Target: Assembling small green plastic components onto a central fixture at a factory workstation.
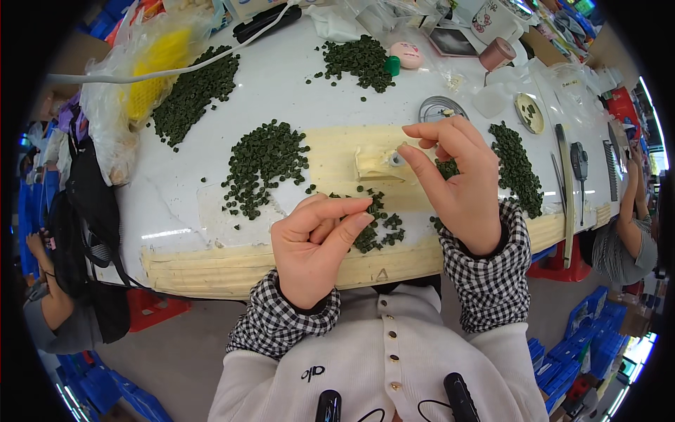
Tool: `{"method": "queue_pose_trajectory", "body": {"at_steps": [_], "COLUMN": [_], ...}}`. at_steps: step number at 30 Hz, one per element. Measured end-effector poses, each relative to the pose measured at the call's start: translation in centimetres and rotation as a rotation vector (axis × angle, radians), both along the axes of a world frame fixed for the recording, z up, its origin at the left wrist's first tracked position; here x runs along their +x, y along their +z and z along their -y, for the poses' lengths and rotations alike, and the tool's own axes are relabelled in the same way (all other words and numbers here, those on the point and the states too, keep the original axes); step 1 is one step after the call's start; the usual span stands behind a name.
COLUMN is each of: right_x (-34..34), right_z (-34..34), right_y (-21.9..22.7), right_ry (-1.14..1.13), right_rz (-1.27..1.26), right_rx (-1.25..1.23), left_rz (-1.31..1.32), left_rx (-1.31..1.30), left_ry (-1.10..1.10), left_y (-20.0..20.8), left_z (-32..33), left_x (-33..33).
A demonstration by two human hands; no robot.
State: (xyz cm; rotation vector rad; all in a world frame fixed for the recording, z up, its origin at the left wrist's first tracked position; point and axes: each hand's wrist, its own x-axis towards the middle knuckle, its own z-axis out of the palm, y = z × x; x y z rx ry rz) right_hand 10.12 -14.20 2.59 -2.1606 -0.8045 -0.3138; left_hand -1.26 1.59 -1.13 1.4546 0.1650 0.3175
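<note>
My left hand [313, 243] hovers over the near edge of the table, thumb and forefinger drawn together in a pinch. Whatever lies between those fingertips is too small to make out. Close beside them is a small pile of dark green pieces [390, 232]. My right hand [460, 179] is raised farther away, its thumb and forefinger apart with nothing visible between them; the other fingers curl inward. Just left of that thumb stands a small cream-taped block [373, 165] with a grey round part [396, 160] at its right end. Another green pile [447, 169] is partly hidden behind my right hand.
Larger piles of green pieces lie at left [264, 165], far left [200, 91], back [360, 62] and right [517, 169]. A white cable [169, 75] crosses the back left. A screwdriver-like tool [579, 165] and long strips lie at right. Other people sit at both sides.
</note>
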Motion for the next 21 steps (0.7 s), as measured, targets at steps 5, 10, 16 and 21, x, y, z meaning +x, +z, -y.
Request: {"method": "queue_pose_trajectory", "body": {"at_steps": [5,10,16,21], "right_x": [0.4,-0.9,-2.1,-2.7], "right_z": [-0.1,0.3,0.5,-0.2], "right_y": [-1.0,0.9,1.4,0.3], "right_ry": [0.045,-0.002,0.249,0.350], "right_rz": [-0.009,0.076,-0.009,-0.226], "right_rx": [0.013,0.135,0.309,0.414], "left_rz": [-0.016,-0.032,-0.028,-0.030], "left_rx": [-0.024,-0.051,-0.054,-0.059], "left_ry": [-0.004,0.002,0.002,-0.016], "left_y": [-0.1,0.0,-0.3,-0.2], "left_z": [0.0,0.1,0.1,0.1], "left_x": [-0.1,-0.1,-0.1,0.0]}}
